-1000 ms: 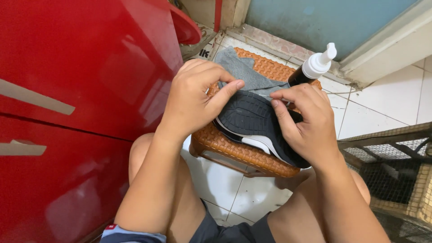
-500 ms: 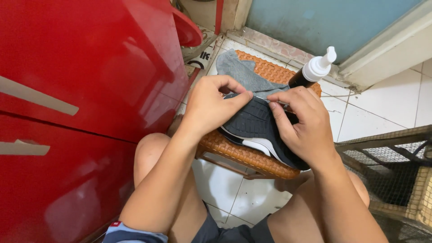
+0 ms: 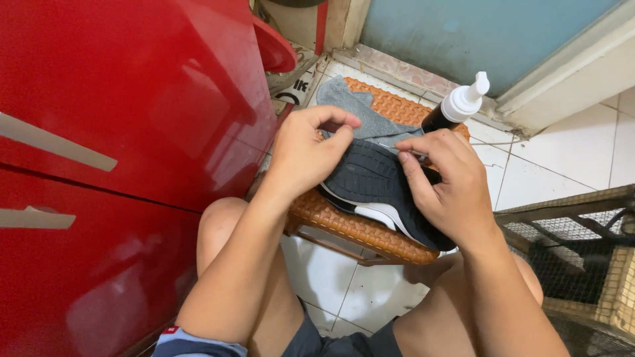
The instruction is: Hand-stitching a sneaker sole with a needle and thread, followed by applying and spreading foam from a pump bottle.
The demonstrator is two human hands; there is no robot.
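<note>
Left hand [image 3: 307,155] lifted toward 11 o'clock, grip pinched narrow, right hand [image 3: 446,185] pinching needle [image 3: 397,149] over black shoe sole [image 3: 370,180], as before.

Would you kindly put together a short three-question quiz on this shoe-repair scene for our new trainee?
1. True or false: the shoe lies sole-up on the woven stool.
2. What stands behind the right hand? A) red bucket B) dark bottle with white nozzle C) brush
3. Which hand pinches its fingers together above the shoe's toe end?

Key: 1 true; 2 B; 3 the left hand.
</note>
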